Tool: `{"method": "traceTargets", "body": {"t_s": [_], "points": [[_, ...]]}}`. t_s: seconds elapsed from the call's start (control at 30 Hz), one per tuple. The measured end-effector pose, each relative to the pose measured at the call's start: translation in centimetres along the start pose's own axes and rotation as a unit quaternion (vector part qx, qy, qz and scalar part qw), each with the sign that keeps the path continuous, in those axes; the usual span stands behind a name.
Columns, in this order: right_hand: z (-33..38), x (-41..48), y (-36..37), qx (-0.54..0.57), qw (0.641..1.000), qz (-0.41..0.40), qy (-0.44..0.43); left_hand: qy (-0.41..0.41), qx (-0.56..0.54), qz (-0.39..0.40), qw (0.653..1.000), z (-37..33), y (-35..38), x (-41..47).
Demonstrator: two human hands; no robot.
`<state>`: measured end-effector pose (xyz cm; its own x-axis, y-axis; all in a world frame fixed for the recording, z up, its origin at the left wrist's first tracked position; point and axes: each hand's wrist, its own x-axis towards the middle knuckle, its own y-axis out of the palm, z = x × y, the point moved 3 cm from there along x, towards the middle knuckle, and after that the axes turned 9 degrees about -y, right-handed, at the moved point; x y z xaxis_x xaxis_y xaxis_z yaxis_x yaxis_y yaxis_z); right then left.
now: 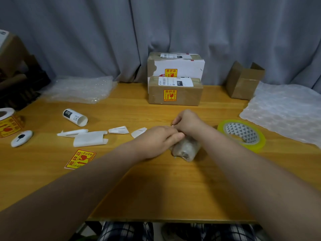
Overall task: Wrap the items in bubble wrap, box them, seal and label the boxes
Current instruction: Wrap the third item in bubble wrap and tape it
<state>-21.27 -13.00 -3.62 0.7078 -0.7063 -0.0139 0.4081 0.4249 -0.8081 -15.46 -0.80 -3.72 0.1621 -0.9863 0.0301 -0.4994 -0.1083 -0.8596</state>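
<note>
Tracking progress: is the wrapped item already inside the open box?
No, the wrapped item lies on the table, apart from the open box.

**What my table holds**

My wooden table (156, 185) carries a sealed brown box (175, 98) at its far middle. Directly behind that box stands a taller white box (180, 66). To the brown box's right sits an open cardboard box (243, 84), and right of the brown box but nearer me lies a bubble wrap sheet (284, 110). A yellow-edged tape roll (241, 134) lies front-right of the brown box. To its left lies a second bubble wrap piece (81, 89). Front-left of it are a curled label roll (74, 117), white backing scraps (92, 137), a loose fragile sticker (79, 159), a small white oval tool (21, 138) and, farthest left, a sticker roll (7, 122). Straight in front of the brown box lies a bubble-wrapped bundle (186, 151).
</note>
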Motion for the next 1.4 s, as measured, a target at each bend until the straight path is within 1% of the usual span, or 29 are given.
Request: {"method": "traceTargets", "body": {"t_s": [0.13, 0.2, 0.27, 0.3, 0.37, 0.43, 0.53, 0.6, 0.67, 0.7, 0.73, 0.83, 0.87, 0.9, 0.93, 1.0, 1.07, 1.13, 1.2, 1.3, 1.4], "points": [[-0.5, -0.5, 0.0, 0.002, 0.999, -0.023, -0.033, -0.009, 0.045, 0.007, 0.999, -1.2, 0.4, -0.6], [-0.8, -1.1, -0.2, 0.05, 0.996, -0.049, -0.056, 0.007, 0.074, -0.009, 0.997, -1.5, 0.8, -0.7], [-1.0, -2.0, -0.8, 0.086, 0.99, -0.072, -0.084, 0.006, 0.062, -0.025, 0.998, -1.4, 1.1, -0.5], [-1.0, -2.4, -1.1, 0.08, 0.988, -0.081, -0.1, 0.001, 0.046, -0.03, 0.998, -1.2, 1.1, -0.4], [-1.0, -3.5, -1.7, 0.021, 0.99, -0.077, -0.119, -0.011, 0.018, -0.039, 0.999, -0.9, 1.1, 0.0], [-0.9, -4.6, -2.2, -0.012, 0.992, -0.03, -0.121, -0.031, -0.004, -0.043, 0.999, -0.5, 1.1, 0.3], [-0.9, -6.6, -3.2, 0.016, 0.986, 0.089, -0.14, -0.052, -0.047, -0.025, 0.997, 0.0, 0.7, 0.6], [-1.3, -7.4, -3.7, -0.002, 0.977, 0.141, -0.162, -0.057, -0.094, 0.024, 0.994, 0.3, 0.1, 0.4], [-2.0, -7.6, -3.6, -0.038, 0.973, 0.153, -0.168, -0.076, -0.121, 0.076, 0.987, 0.7, -0.3, -0.3], [-2.3, -7.7, -3.4, -0.046, 0.974, 0.147, -0.169, -0.091, -0.126, 0.079, 0.985, 1.0, -0.3, -0.5], [-2.4, -7.7, -3.1, -0.051, 0.974, 0.131, -0.176, -0.106, -0.125, 0.059, 0.985, 1.4, -0.3, -0.6], [-2.5, -8.0, -2.1, -0.065, 0.976, 0.052, -0.201, -0.16, -0.083, -0.081, 0.98, 2.4, -0.2, -0.1], [-2.5, -8.2, -1.8, -0.066, 0.975, 0.031, -0.211, -0.193, -0.066, -0.109, 0.973, 2.7, -0.2, 0.2], [-2.5, -8.3, -1.6, -0.068, 0.973, 0.016, -0.219, -0.23, -0.058, -0.114, 0.965, 2.8, -0.1, 0.4], [-2.7, -8.5, -1.4, -0.067, 0.972, 0.005, -0.227, -0.26, -0.054, -0.102, 0.959, 2.9, 0.0, 0.7], [-2.9, -8.7, -1.1, -0.062, 0.968, -0.015, -0.242, -0.284, -0.035, -0.066, 0.956, 2.2, 0.0, 1.2], [-3.1, -9.0, -0.9, -0.056, 0.965, -0.035, -0.252, -0.284, -0.043, -0.034, 0.957, 1.6, 0.3, 1.9], [-3.4, -9.2, -0.7, -0.05, 0.963, -0.048, -0.259, -0.269, -0.102, -0.033, 0.957, 1.2, 0.7, 2.5], [-3.4, -9.3, -0.4, -0.044, 0.96, -0.059, -0.271, -0.24, -0.14, -0.062, 0.959, 1.1, 1.1, 2.9], [-3.1, -9.0, 0.0, -0.066, 0.952, -0.069, -0.29, -0.186, -0.137, -0.107, 0.967, 0.7, 1.0, 3.2], [-2.1, -7.6, 0.2, -0.102, 0.95, -0.076, -0.284, -0.176, -0.134, -0.137, 0.966, 1.3, 0.2, 3.6]]}}
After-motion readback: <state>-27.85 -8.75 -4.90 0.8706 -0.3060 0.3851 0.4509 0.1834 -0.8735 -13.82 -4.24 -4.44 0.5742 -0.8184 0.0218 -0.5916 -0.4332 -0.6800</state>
